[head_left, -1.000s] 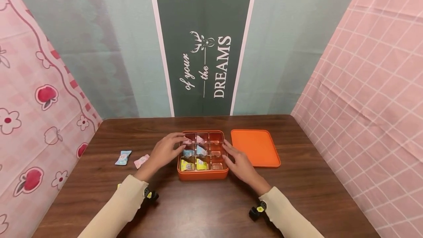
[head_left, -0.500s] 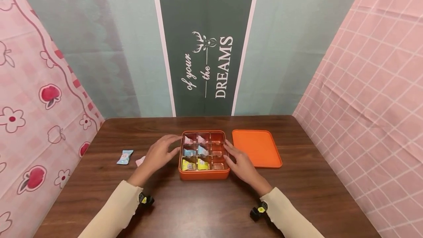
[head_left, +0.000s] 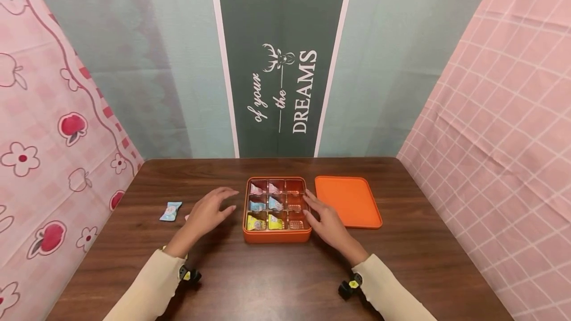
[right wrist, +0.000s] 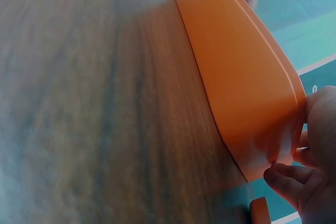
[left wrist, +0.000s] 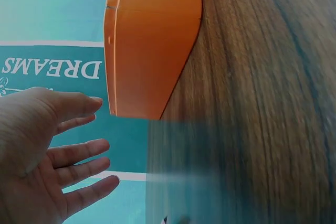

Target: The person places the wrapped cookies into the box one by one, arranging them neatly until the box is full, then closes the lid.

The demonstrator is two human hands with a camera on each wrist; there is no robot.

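Note:
An orange box [head_left: 277,237] with a clear divided insert stands mid-table in the head view. Wrapped candies fill its left and middle columns: pink ones [head_left: 275,188] at the back, blue ones [head_left: 275,204] in the middle row, yellow ones [head_left: 275,222] in front. The right column holds none. My left hand [head_left: 208,214] hovers left of the box, apart from it, fingers spread and holding nothing. My right hand [head_left: 327,222] rests at the box's right side; in the right wrist view its fingertips [right wrist: 281,178] touch the outer wall, thumb at the rim.
Right of the box lies a flat orange lid [head_left: 349,202]. A blue candy [head_left: 171,211] lies on the wooden table [head_left: 285,281] at the left. Beside it a pink candy [head_left: 187,217] is mostly hidden behind my left hand. Patterned cloths hang behind and at both sides.
My left hand has drawn back from the box's left edge, moving left and slightly toward me. My right hand has stayed at the right side, and the candies in the box look unchanged.

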